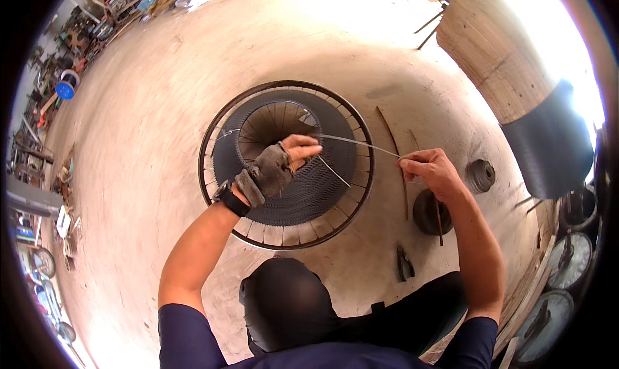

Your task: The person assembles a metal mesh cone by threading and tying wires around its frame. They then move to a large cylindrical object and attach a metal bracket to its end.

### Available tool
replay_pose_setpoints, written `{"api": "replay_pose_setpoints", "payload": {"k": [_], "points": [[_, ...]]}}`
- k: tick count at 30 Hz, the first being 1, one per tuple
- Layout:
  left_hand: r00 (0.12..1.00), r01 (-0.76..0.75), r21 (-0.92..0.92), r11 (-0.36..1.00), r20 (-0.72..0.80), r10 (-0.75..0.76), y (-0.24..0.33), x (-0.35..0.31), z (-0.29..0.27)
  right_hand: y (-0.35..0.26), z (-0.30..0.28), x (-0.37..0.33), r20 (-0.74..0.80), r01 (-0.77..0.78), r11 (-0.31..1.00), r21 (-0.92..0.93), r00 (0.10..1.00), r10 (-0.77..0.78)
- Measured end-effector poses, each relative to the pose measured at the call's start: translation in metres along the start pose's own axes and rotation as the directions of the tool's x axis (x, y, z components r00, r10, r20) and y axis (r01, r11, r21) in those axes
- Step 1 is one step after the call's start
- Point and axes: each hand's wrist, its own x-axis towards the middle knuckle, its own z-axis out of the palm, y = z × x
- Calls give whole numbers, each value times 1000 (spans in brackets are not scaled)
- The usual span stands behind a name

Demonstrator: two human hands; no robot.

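Black coil (pixel 293 208) partly hidden under left hand (pixel 278 165), distant clutter (pixel 77 39) too small to tell, shirt (pixel 335 357) cut off below

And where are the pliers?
In the head view, the pliers lie on the floor right of centre, just below the dark coil and to the lower right of the spoked wheel rim.

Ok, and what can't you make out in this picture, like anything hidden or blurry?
All in the head view:
- Part of the black ribbed coil: hidden beneath the gloved left hand.
- Whether that hand grips the pale wire pinched by the right hand: its fingers are blurred.
- Part of the dark roll: covered by the brown rod.
- Upper-left clutter: too small to identify.
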Motion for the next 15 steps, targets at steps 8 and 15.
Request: {"api": "replay_pose_setpoints", "payload": {"k": [8, 15], "points": [[639, 574, -354, 739, -371, -674, -62, -20, -33, 10, 87, 45, -124, 360, 867, -346, 898, -422], [604, 491, -682, 543, -183, -776, -129, -11, -9, 61, 127, 56, -236, 325, 769, -550, 823, -517]]}}
